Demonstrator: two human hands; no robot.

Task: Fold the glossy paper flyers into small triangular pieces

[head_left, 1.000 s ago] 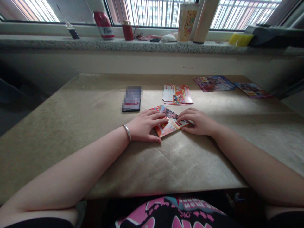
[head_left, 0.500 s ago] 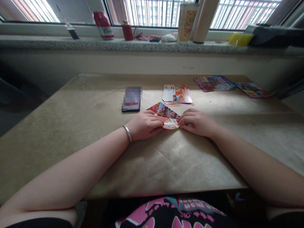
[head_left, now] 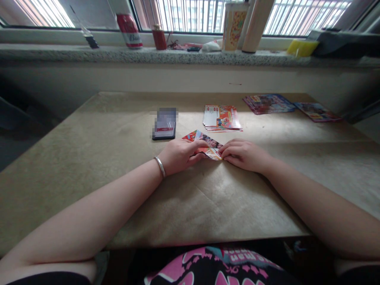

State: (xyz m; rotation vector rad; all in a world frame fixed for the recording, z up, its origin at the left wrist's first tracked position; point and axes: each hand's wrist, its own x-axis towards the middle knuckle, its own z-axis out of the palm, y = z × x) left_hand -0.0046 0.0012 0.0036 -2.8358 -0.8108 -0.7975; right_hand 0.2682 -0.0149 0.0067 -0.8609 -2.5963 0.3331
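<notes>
A colourful printed paper [head_left: 211, 152], partly folded, lies on the table between my two hands. My left hand [head_left: 182, 154], with a silver bangle at its wrist, is closed on the paper's left part, thumb at the near edge and fingers over the top. At the right corner, the fingertips of my right hand [head_left: 245, 153] pinch the near edge. Fingers hide parts of the paper on both sides. Just beyond it sits a stack of printed leaflets [head_left: 222, 117].
A phone [head_left: 165, 123] lies left of the leaflets. More glossy leaflets [head_left: 276, 103] rest at the table's back right, with another pile [head_left: 317, 112] beside them. On the granite windowsill [head_left: 184, 57] stand a red can [head_left: 129, 31], a red bottle [head_left: 159, 38] and a tall cup [head_left: 233, 27].
My left hand's fingers have shifted further right across the paper, with the thumb more apart from them. The paper has tilted slightly. My right hand has moved a little left.
</notes>
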